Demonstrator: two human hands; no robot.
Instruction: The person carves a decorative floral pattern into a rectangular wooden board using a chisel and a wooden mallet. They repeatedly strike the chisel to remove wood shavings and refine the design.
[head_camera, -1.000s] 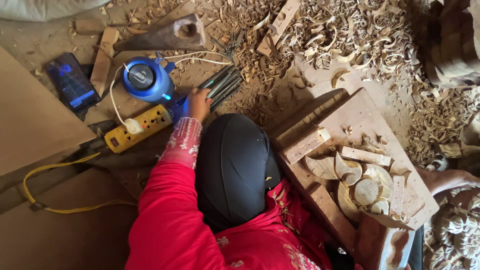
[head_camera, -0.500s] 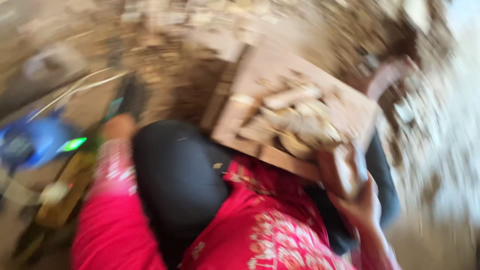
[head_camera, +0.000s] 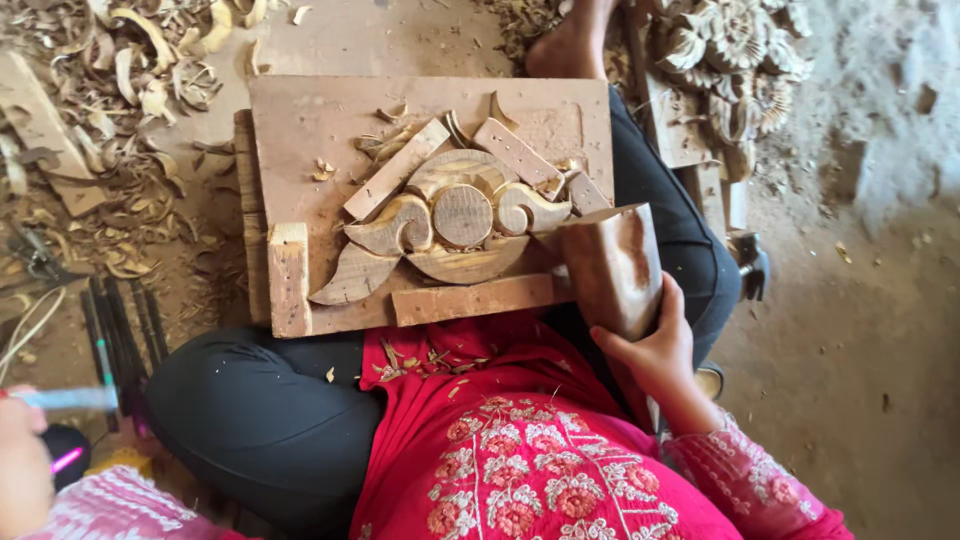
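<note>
The right hand (head_camera: 655, 355) is clamped around a wooden mallet (head_camera: 612, 268), whose head rests against the right edge of the carved wooden piece (head_camera: 450, 225) on the board (head_camera: 310, 130) across the lap. The left hand (head_camera: 22, 470), low at the left edge, grips a thin tool (head_camera: 65, 399).

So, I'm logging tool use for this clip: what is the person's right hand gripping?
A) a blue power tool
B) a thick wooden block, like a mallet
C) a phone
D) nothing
B: the right hand is wrapped around a thick wooden block whose top rests by the carved panel on the board.
</note>
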